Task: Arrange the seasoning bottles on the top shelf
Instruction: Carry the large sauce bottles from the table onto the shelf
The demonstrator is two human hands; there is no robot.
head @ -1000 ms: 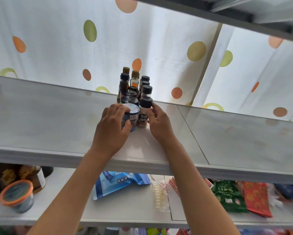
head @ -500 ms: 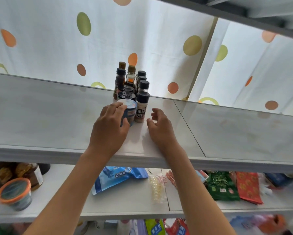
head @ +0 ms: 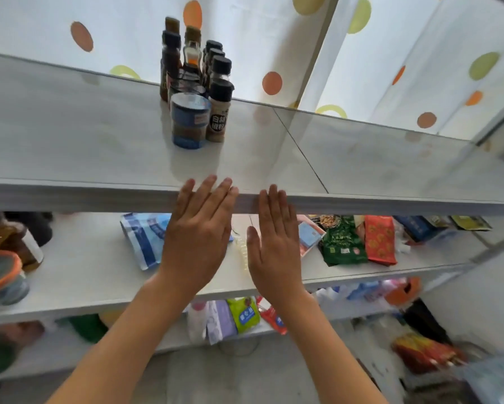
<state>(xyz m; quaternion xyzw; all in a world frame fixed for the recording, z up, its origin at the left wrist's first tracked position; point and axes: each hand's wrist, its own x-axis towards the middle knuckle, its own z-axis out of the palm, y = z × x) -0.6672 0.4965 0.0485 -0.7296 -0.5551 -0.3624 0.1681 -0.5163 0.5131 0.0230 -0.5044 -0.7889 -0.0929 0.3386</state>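
1. A white curtain with orange and green dots fills the top of the frame.
2. On the middle shelf, a blue-and-white pouch lies at centre; green and red packets lie right of centre.
3. An orange-rimmed tub sits at far left.
4. Blurred packets crowd the lower shelf.

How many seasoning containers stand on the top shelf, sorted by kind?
Black-capped shakers, right column: 4
Tall sauce bottles at the back: 3
Blue-labelled jar in front: 1
Dark-lidded jars behind it, partly hidden: seemingly 2
Total: about 10
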